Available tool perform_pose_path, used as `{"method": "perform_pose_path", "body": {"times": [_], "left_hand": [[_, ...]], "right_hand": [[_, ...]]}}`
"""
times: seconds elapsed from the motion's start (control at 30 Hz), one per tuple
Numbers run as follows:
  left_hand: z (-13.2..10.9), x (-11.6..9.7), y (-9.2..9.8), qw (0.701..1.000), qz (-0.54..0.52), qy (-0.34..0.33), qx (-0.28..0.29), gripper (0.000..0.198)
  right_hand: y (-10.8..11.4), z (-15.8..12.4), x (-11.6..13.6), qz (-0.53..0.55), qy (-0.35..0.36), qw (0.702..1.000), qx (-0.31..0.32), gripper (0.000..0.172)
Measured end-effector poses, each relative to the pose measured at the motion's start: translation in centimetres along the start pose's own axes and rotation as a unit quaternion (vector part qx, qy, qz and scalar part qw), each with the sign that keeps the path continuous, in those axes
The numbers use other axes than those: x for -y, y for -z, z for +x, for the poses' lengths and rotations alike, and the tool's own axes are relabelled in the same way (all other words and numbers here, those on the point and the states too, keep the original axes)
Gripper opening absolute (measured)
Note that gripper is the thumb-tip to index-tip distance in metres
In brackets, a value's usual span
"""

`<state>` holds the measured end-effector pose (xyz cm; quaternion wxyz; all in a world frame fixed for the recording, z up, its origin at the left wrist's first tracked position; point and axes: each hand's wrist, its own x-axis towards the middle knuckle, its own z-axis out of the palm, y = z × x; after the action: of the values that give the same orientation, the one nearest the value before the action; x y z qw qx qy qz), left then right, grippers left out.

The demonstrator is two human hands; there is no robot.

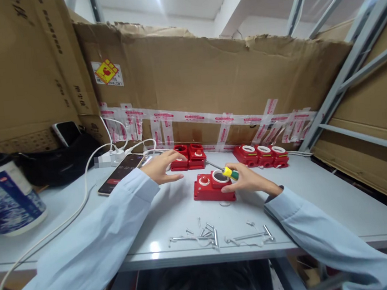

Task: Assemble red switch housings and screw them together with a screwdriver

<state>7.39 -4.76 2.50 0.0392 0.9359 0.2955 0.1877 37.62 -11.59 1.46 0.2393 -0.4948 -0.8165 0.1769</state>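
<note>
My right hand (pixel 248 179) is closed around a screwdriver (pixel 229 173) with a yellow and green handle. Its thin shaft points up and to the left. Directly beneath it on the table lies a red box (pixel 214 195) with a red button in a white ring and a second, dark round opening ringed in white. My right thumb is over that box's right end; whether it presses on it I cannot tell. Fingers apart, my left hand (pixel 163 167) reaches towards two red housings (pixel 196 157) at the back. Its fingertips overlap the left one, and contact is unclear.
Three red housings with white rings (pixel 264 156) stand at the back right. Loose screws (pixel 206 229) and two metal T-shaped bars (pixel 253 236) lie near the front edge. To the left are a phone (pixel 119 175), a white cable (pixel 80 210) and a paper cup (pixel 11 194). Cardboard (pixel 207 80) walls the back.
</note>
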Motion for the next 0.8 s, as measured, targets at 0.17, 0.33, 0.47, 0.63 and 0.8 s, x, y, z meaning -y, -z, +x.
{"method": "perform_pose_path", "body": {"times": [0.17,0.33,0.47,0.63,0.8], "left_hand": [[-0.3,0.4,-0.5,1.000,0.010,0.011,0.001,0.043],[-0.2,-0.1,-0.6,0.999,0.023,0.018,0.018,0.041],[-0.2,-0.4,-0.8,0.998,0.044,0.039,0.032,0.041],[-0.1,-0.2,-1.3,0.997,0.047,0.037,0.056,0.041],[-0.2,0.4,-2.2,0.998,0.031,0.029,0.047,0.039]], "right_hand": [[2.0,-2.9,-1.8,-0.042,-0.051,0.997,-0.036,0.042],[4.8,-7.0,-4.9,-0.071,-0.108,0.988,-0.081,0.042],[7.4,-10.8,-7.7,-0.107,-0.167,0.972,-0.125,0.038],[10.4,-14.5,-11.6,-0.163,-0.297,0.921,-0.190,0.040],[11.5,-15.1,-13.6,-0.219,-0.401,0.856,-0.241,0.043]]}}
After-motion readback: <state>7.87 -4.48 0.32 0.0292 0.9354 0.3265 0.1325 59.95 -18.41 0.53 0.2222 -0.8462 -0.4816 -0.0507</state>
